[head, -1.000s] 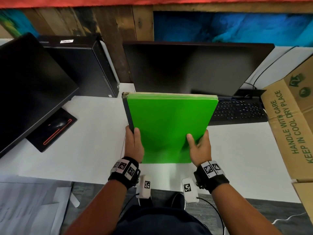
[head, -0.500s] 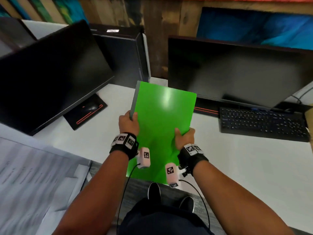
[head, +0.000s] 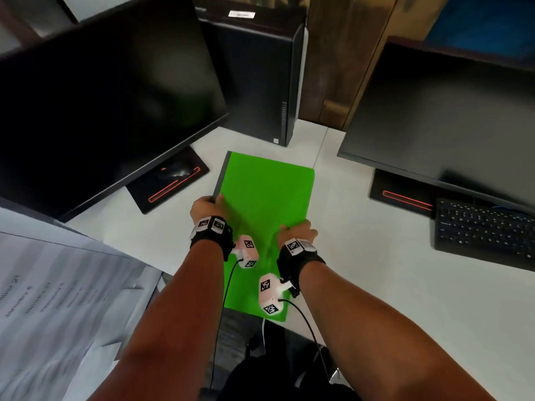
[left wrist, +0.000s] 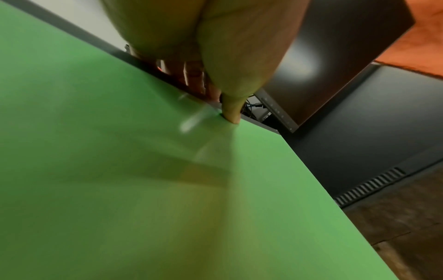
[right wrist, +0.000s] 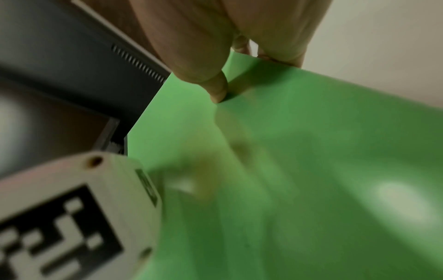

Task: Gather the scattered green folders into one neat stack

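Note:
A stack of green folders (head: 266, 204) lies flat over the white desk, its near end hanging past the desk's front edge. My left hand (head: 206, 205) grips the stack's dark left edge, thumb on top and fingers under it, as the left wrist view shows on the green folders (left wrist: 143, 180). My right hand (head: 296, 230) grips the right edge the same way, its thumb pressing the green folders (right wrist: 299, 151) from above. Only the top cover shows; the folders beneath are hidden.
A black monitor (head: 101, 105) stands at the left, a black computer tower (head: 260, 73) behind the stack, and a second monitor (head: 448, 120) at the right with a keyboard (head: 486, 230) before it. Printed papers (head: 58, 299) lie at lower left.
Both hands carried the stack leftward from in front of the right monitor and lowered it flat between the two monitors. The view has swung left and down.

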`<state>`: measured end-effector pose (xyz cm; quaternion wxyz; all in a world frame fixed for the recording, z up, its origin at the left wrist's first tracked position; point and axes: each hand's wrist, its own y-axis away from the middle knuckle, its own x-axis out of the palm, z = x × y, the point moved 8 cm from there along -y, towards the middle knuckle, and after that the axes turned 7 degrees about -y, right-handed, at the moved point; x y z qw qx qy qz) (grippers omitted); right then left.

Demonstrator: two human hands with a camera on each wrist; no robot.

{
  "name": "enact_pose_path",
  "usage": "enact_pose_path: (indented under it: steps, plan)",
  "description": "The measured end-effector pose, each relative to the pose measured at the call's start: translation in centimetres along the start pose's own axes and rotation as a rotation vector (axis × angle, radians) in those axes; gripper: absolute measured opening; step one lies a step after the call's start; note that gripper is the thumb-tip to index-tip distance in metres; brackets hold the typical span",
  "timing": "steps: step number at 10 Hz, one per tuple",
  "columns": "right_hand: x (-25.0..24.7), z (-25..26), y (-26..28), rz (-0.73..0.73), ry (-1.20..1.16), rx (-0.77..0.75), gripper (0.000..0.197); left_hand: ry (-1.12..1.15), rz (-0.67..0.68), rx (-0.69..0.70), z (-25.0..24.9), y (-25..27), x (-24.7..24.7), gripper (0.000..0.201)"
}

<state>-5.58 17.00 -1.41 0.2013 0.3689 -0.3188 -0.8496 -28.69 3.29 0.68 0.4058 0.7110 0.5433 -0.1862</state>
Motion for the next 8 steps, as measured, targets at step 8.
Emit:
enact_pose_path:
  steps: [8]
  plan:
    - [1.6, 0.7, -2.5, 0.098, 0.437, -0.049, 0.094, -0.420, -0.104, 0.127, 0.8, -4.0, 2.3, 0.065]
